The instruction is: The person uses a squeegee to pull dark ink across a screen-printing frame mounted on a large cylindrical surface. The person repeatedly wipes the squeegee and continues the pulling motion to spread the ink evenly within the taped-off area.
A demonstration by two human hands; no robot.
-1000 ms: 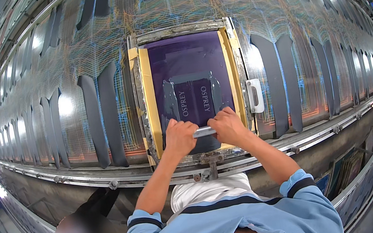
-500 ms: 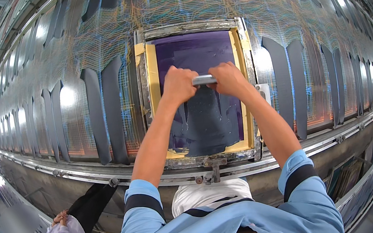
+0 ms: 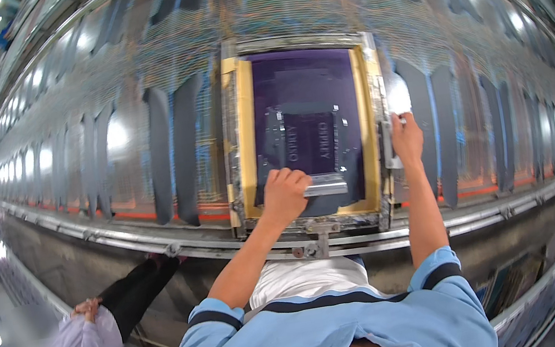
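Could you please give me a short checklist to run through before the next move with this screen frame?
1. Left hand gripping the silver squeegee: ok.
2. Squeegee within the screen frame, at its near end: ok.
3. Right hand at the white side handle: ok; firmness of its grip: cannot tell.
4. Purple screen free of grey ink: not ok, some shows around the squeegee.
5. Frame seated flat underneath: cannot tell.
6. Co-worker away from the frame: ok, off to the left.
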